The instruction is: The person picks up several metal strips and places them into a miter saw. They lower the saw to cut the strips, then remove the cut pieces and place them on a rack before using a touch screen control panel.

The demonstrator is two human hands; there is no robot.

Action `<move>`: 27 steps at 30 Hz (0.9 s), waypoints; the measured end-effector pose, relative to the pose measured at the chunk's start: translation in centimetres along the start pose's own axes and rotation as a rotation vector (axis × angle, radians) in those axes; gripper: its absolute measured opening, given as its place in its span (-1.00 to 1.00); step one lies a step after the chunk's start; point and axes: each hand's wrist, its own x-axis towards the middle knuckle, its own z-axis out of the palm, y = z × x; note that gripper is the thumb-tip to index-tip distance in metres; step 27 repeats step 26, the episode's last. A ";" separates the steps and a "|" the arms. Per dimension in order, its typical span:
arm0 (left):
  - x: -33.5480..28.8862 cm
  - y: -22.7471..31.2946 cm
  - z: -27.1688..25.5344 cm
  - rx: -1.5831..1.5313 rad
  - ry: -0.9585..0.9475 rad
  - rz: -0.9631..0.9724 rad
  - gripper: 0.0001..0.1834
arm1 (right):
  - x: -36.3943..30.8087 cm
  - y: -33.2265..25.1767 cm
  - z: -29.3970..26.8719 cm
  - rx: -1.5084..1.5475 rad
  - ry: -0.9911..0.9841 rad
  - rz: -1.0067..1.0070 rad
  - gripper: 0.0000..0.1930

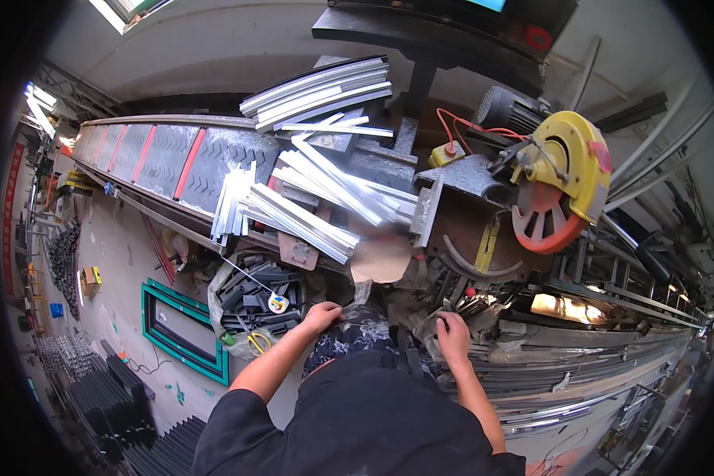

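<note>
My left hand (323,317) is beside my dark patterned shorts (357,333), its fingers loosely extended, with nothing seen in it. On the other side, my right hand (454,337) hangs beside my leg, fingers loosely bent and apart, also without a visible object. Ahead of me a pile of silvery metal profiles (301,226) lies crisscrossed on the workbench, and a second stack of profiles (317,94) sits behind it. A yellow cut-off saw (567,163) with an orange-rimmed disc stands to the right of the piles.
A long conveyor-like bed (147,159) with red stripes runs left. Beside my left arm are a sack of dark offcuts (254,289), a tape measure (278,303) and a green frame (147,317). Long bars (579,373) lie at right. A monitor (452,28) hangs above.
</note>
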 end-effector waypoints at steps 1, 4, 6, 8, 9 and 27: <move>0.8 -1.8 -0.5 -0.015 0.000 -0.022 -0.55 | 0.9 -1.1 0.3 0.012 -0.004 -0.029 -0.82; 2.5 -7.1 -1.5 0.195 0.269 -0.089 -0.50 | 3.2 -4.2 1.0 0.028 -0.026 -0.043 -0.82; 3.2 -8.6 -2.1 0.249 0.155 -0.268 -0.42 | 4.6 -6.2 1.6 0.053 0.026 -0.111 -0.82; 2.6 -8.1 -1.9 -0.184 0.053 -0.461 -0.42 | 5.5 -8.0 2.1 0.058 0.006 -0.120 -0.82; 2.1 -7.1 -2.1 -0.493 -0.095 -0.445 -0.44 | 6.0 -8.8 2.2 0.078 0.004 -0.135 -0.82; 3.0 -12.0 1.2 -0.105 0.092 -0.210 -0.53 | 14.8 -14.7 -2.7 0.169 0.022 -0.366 -0.83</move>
